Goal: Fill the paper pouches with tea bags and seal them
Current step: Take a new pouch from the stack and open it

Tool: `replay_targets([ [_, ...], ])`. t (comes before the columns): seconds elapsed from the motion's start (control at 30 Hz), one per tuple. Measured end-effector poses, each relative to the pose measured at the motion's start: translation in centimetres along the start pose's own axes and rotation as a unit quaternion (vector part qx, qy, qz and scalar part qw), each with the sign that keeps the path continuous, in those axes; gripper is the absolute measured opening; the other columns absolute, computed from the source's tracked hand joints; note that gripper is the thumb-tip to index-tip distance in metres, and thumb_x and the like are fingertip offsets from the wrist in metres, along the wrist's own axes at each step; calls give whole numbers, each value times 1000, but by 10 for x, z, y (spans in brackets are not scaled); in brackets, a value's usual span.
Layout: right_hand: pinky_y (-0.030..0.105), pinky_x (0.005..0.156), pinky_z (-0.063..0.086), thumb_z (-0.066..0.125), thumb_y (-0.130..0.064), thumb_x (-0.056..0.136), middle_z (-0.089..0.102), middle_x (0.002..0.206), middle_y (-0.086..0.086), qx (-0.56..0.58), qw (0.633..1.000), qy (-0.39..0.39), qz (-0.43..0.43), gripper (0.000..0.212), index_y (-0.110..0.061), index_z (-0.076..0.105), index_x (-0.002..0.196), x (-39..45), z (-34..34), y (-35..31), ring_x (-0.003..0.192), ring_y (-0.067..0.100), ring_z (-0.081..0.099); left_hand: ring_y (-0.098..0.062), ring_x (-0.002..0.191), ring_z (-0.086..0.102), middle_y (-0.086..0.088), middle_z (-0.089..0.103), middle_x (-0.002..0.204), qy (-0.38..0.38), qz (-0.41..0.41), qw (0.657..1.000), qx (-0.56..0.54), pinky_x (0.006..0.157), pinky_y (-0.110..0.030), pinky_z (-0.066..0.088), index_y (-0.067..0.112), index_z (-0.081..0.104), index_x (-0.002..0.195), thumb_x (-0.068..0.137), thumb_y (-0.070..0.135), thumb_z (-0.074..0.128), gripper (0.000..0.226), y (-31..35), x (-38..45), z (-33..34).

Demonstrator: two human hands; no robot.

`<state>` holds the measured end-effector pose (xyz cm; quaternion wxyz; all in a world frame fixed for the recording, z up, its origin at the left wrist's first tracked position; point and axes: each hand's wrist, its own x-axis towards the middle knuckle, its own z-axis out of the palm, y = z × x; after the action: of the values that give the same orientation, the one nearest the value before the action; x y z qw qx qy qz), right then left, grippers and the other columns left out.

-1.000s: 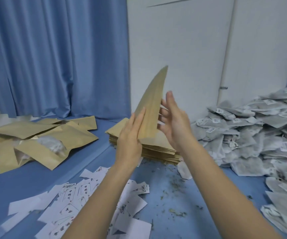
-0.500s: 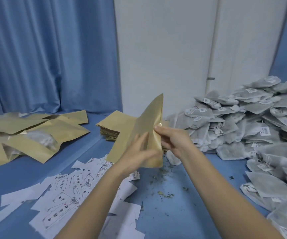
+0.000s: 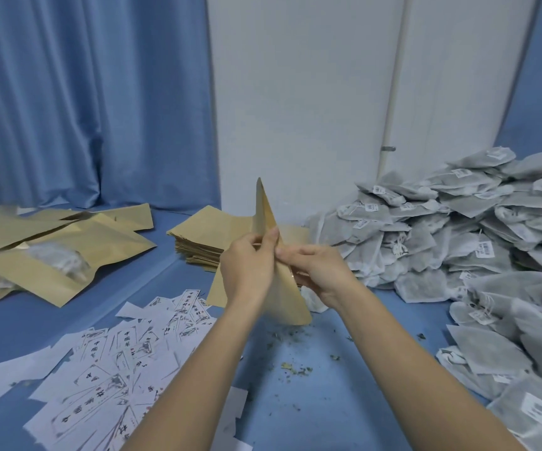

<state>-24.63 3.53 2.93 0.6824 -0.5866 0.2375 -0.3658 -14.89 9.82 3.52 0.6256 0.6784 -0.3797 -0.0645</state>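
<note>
Standing pouch (image 3: 287,297), tip up, both hands (image 3: 250,268)

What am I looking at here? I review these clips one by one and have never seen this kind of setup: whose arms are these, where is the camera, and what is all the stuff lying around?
There is no machine here. A person wears a wide-angle camera on the head, looking forward and down, so the two bare arms reaching in from the bottom are the wearer's own.

The left hand and the right hand both pinch one brown paper pouch, held upright on edge between them; the grip sits near its middle. Whether it is opened yet I cannot tell.

On the blue surface: a flat stack of empty pouches behind the hands, a big heap of grey tea bags on the right, loose pouches on the left, at least one apparently filled, and white printed labels scattered in front. Crumbs of tea lie between them.
</note>
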Motion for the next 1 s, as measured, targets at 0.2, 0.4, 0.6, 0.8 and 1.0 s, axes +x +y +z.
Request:
replay_targets([
  [0.2, 16, 46, 41, 62, -16, 87, 64, 54, -7, 39, 999, 14, -12, 8, -11, 63, 81, -1, -3, 11, 47, 3, 55, -39, 84, 60, -24, 65, 80, -23, 67, 993, 92, 73, -39, 47, 8, 53, 63, 97, 18, 37, 39, 3, -6, 8],
  [0.4, 3, 65, 42, 62, -8, 80, 67, 78, -7, -366, 899, 107, -215, 21, -16, 71, 98, -3, 1, 5, 70, 0, 59, -37, 91, 59, -22, 66, 97, -38, 106, 967, 230, 61, -27, 26, -1, 63, 97, 96, 9, 35, 30, 8, -8, 20],
  [0.6, 17, 48, 25, 56, -6, 85, 31, 45, -8, -410, 862, 130, -267, 44, -28, 37, 52, -7, -15, 0, 51, 9, 27, -36, 92, 60, -20, 65, 98, -91, 173, 929, 315, 62, -27, 29, 0, 56, 99, 98, 12, 34, 26, 14, -8, 28],
  [0.8, 23, 49, 25, 54, -4, 78, 30, 41, -12, -299, 921, 137, -207, 44, -35, 51, 46, -8, -36, -8, 47, 6, 26, -38, 85, 59, -21, 65, 90, -112, 208, 914, 329, 58, -28, 24, 0, 56, 94, 99, 15, 33, 28, 23, -8, 30],
  [1.0, 15, 54, 32, 56, -2, 76, 60, 80, -4, -367, 843, 259, -296, 35, -26, 48, 101, -14, -47, -9, 53, 8, 45, -36, 90, 60, -17, 58, 88, -140, 249, 872, 398, 60, -30, 33, 7, 45, 79, 88, -6, 38, 17, 60, -21, 32],
])
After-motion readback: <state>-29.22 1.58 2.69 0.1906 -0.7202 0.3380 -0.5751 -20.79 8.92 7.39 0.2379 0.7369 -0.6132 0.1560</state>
